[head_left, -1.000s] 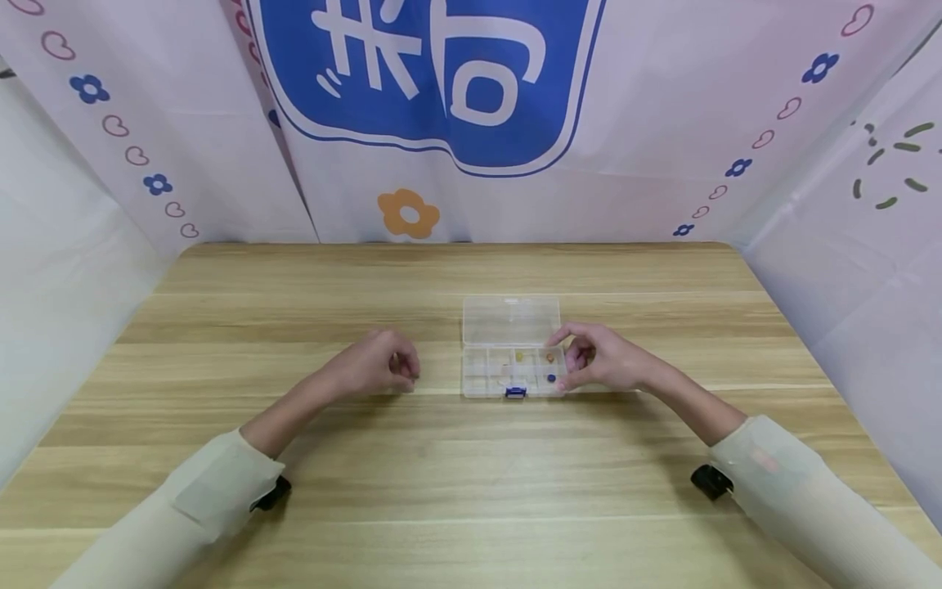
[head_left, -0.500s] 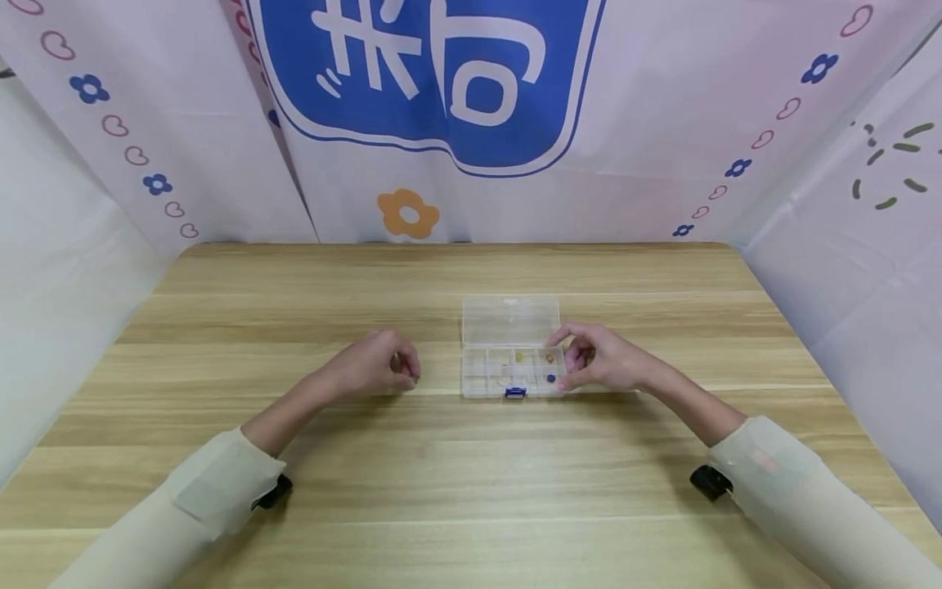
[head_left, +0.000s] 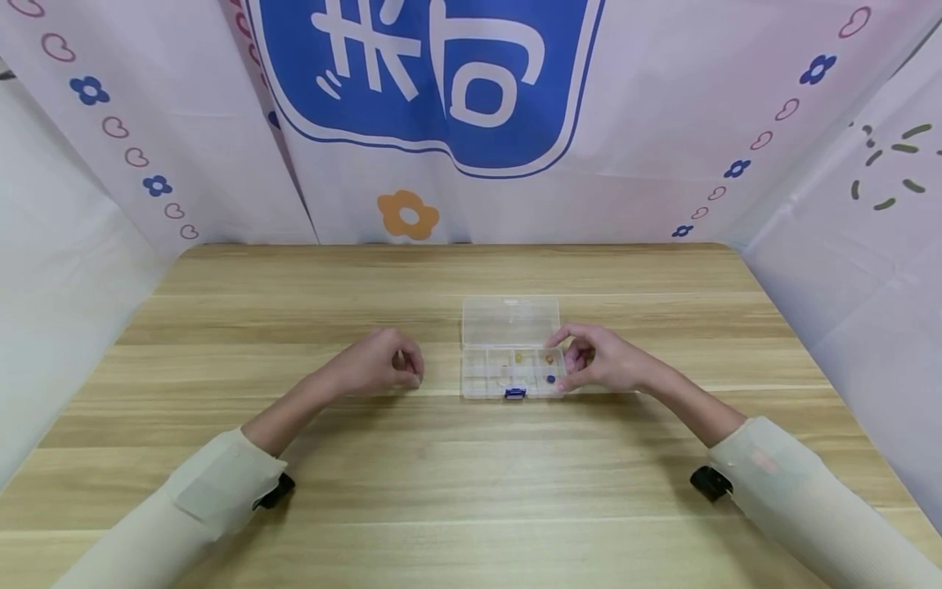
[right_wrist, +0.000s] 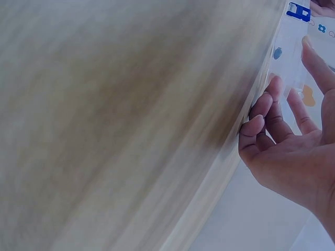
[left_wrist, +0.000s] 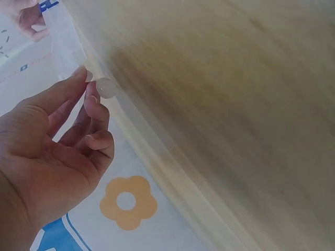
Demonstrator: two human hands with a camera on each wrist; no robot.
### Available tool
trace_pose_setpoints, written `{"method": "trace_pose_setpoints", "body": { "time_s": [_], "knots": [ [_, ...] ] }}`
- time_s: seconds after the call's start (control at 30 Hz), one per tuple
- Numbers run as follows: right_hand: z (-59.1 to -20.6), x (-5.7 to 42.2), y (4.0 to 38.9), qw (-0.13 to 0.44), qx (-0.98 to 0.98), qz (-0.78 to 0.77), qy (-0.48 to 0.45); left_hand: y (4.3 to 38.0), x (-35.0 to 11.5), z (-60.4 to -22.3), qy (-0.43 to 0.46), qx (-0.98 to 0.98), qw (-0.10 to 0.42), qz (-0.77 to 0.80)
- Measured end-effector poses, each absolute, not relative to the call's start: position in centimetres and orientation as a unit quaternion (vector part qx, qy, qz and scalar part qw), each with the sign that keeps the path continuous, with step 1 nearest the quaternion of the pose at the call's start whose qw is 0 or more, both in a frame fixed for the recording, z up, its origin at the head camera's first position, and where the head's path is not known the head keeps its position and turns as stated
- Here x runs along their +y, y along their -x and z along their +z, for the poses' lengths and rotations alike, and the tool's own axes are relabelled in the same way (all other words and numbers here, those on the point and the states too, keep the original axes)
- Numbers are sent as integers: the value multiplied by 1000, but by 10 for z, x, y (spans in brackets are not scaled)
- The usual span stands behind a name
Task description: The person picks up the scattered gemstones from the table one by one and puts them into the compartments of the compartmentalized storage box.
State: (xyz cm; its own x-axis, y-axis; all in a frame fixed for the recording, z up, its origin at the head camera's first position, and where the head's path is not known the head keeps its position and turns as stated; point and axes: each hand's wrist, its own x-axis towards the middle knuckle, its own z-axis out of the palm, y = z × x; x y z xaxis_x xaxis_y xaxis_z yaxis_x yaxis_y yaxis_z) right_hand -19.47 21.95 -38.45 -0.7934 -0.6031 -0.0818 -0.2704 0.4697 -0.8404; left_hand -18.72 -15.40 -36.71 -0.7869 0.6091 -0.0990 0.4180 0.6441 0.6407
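The clear plastic compartment box (head_left: 475,383) lies on the table with its lid (head_left: 511,321) raised at the back and a blue latch (head_left: 515,393) in front. My right hand (head_left: 607,357) grips its right end, thumb at the front corner and index finger near the hinge. Left of the box, my left hand (head_left: 379,362) pinches a small whitish translucent round piece (left_wrist: 106,88) between thumb and fingertip, low over the table. Inside the box sit a dark blue piece (head_left: 550,379), an orange piece (head_left: 549,359) and a yellow piece (head_left: 518,357), in separate compartments.
The wood-grain table (head_left: 441,491) runs back to a white printed cloth (head_left: 625,196) hanging behind it. More white cloth flanks both sides. A black device (head_left: 710,483) is strapped under the right sleeve, another (head_left: 275,492) under the left.
My left hand has shifted slightly to the right, toward the box, still pinching the small piece. The right hand and the box have stayed in place.
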Motion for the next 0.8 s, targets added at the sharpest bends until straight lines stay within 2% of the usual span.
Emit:
{"method": "trace_pose_setpoints", "body": {
  "time_s": [0.53,0.8],
  "knots": [
    [-385,220,195,194,841,-439,251,188,-148,-367,-300,897,108,306],
    [-383,220,195,193,843,-434,251,191,-141,-368,-296,892,123,319]
  ]
}}
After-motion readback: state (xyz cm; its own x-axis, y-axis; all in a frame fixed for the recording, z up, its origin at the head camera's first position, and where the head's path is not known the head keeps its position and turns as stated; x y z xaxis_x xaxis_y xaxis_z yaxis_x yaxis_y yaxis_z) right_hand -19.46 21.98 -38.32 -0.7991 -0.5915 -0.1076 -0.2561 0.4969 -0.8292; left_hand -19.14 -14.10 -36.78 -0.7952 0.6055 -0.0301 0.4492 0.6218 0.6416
